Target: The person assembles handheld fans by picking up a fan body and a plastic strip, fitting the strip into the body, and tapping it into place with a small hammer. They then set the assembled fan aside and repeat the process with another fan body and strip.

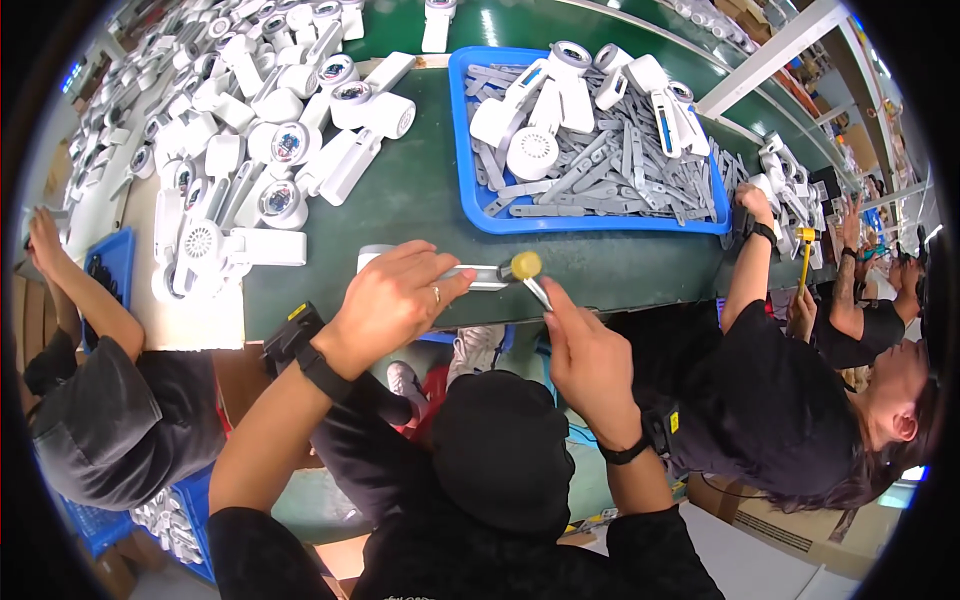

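Note:
My left hand (392,300) presses a white handheld fan part (487,279) flat at the near edge of the green table, fingers laid over it. A grey strip shows along its length, but most of its body is hidden under the hand. My right hand (592,362) is closed round the thin handle of a small mallet (526,264) with a yellowish head. That head sits at the right end of the part; whether it touches cannot be told.
Beyond my hands, a blue tray (466,190) holds many grey strips with several white fan parts on top. A heap of white fan parts (285,145) spreads to the left. Co-workers sit on both sides; one co-worker's hand (755,203) is by the tray's right corner.

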`<state>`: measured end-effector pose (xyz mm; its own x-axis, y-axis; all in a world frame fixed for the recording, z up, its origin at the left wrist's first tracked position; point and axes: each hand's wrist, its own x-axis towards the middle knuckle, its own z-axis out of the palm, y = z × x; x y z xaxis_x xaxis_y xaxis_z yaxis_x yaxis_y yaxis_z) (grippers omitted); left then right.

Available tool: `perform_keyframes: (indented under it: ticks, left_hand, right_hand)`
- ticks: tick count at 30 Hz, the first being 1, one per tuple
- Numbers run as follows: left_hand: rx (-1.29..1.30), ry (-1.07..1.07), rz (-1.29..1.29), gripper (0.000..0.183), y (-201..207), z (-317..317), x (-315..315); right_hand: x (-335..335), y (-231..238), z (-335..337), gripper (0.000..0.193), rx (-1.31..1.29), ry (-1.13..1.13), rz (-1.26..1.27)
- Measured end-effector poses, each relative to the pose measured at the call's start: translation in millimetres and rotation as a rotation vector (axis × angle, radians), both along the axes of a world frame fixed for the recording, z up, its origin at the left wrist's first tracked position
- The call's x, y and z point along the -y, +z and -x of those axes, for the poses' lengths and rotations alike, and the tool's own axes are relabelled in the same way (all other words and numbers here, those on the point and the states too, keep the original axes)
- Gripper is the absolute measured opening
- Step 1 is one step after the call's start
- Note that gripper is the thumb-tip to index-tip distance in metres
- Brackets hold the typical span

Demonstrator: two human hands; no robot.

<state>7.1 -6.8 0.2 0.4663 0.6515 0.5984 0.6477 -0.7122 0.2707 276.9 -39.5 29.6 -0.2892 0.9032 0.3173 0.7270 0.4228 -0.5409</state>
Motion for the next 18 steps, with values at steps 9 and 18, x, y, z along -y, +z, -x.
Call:
perform_keyframes:
  ticks: [9,18]
  left_hand:
    - [-0.013,0.022,0.102,0.023,3,2,0]
    - [-0.057,0.234,0.167,0.12,15,6,8]
  right_hand:
    - [-3,5,9,0.033,0.143,0.036,0.164]
    - [-4,26,18,0.035,0.341,0.01,0.14]
